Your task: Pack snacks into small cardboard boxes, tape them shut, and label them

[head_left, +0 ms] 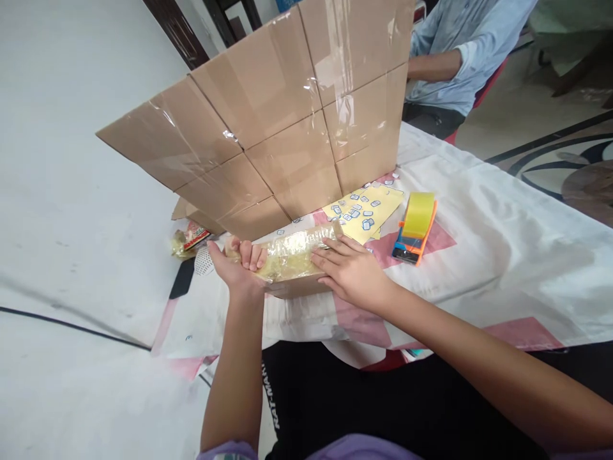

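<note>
Head view: both hands on one taped box (299, 259). Box is over the near side of the worktop (483, 275), in front of the wearer. Can't tell whether its underside touches the cloth.

Left hand (239, 263): wrapped round the box's left end, fingers curled over the edge, so holding it. Right hand (357, 275): laid flat at the right end, fingers extended and slightly spread on the taped top, not wrapped round.

Box top has shiny, yellowish tape with wrinkles and glare; front side is bare brown cardboard.

Behind it, a large cardboard wall (292, 153) stands on the worktop, seams in a grid, clear tape across several. Can't tell if it's stacked cartons or one panel.

Right of the box, beyond the right hand: tape dispenser (416, 229), orange and blue with a yellow roll, lying apart from both hands. Just left of that, yellow paper (390, 199) with small blue-edged tags (368, 224) scattered on it, near the foot of the cardboard wall.

Left side: packet (194, 235) by the wall's lower corner, black slab (182, 279) near the left hand, at the worktop's edge. Cloth is white with pink patches.

Far right, past the cardboard wall: another person (472, 61) in a light blue shirt, sleeve pushed up, hands hidden behind the cardboard.
</note>
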`<state>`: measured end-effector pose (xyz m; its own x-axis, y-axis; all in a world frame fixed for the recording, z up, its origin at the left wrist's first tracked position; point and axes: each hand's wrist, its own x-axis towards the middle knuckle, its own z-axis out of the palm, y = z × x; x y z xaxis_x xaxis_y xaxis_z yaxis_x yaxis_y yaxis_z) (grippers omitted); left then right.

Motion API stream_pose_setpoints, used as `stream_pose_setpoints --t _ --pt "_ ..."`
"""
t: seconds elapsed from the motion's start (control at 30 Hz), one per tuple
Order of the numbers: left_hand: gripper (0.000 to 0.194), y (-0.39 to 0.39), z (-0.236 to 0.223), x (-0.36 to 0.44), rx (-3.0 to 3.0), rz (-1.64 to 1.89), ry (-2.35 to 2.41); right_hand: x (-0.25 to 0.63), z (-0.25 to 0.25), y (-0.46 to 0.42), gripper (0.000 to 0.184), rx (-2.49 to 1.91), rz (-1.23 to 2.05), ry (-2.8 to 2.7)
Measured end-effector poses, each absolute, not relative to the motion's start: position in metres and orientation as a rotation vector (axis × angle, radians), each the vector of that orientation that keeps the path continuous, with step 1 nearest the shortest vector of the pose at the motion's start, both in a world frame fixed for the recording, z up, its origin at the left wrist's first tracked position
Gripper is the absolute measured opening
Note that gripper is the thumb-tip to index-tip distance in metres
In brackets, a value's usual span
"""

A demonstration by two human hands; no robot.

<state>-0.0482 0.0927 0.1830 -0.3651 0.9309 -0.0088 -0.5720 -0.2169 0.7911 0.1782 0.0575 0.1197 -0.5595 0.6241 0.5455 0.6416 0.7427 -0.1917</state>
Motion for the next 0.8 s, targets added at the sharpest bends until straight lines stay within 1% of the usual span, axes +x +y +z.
stream_pose_setpoints --t 0.1,0.27,0.4,0.53,0.6,0.67,0.7,0.73,0.77,0.8 --pt "0.057 0.09 0.181 -0.051 0.565 1.806 0.86 0.178 0.12 0.057 0.04 -0.949 -0.058 -2.342" --pt "0.055 0.087 0.19 -0.058 0.646 1.959 0.773 0.177 0.122 0.054 0.041 -0.967 -0.062 -2.336" --pt "0.056 0.092 0.196 -0.068 0.693 1.947 0.766 0.173 0.122 0.052 0.042 -0.985 -0.043 -2.339" --pt "0.057 0.092 0.192 -0.076 0.793 1.937 0.761 0.168 0.121 0.051 0.041 -0.978 -0.044 -2.353" --pt "0.053 0.087 0.19 -0.08 0.967 1.85 0.858 0.167 0.121 0.051 0.04 -0.968 -0.048 -2.354" --pt "0.041 0.079 0.193 -0.087 1.186 1.758 1.071 0.165 0.121 0.051 0.039 -0.97 -0.061 -2.358" --pt "0.033 0.074 0.195 -0.093 1.286 1.759 1.208 0.164 0.121 0.051 0.039 -0.977 -0.072 -2.362" --pt "0.031 0.07 0.199 -0.1 1.384 1.804 1.34 0.162 0.121 0.05 0.04 -0.984 -0.086 -2.368" --pt "0.038 0.065 0.204 -0.108 1.474 1.871 1.459 0.16 0.121 0.05 0.04 -0.989 -0.104 -2.375" --pt "0.05 0.061 0.209 -0.117 1.54 1.941 1.558 0.158 0.121 0.049 0.04 -0.991 -0.123 -2.381"
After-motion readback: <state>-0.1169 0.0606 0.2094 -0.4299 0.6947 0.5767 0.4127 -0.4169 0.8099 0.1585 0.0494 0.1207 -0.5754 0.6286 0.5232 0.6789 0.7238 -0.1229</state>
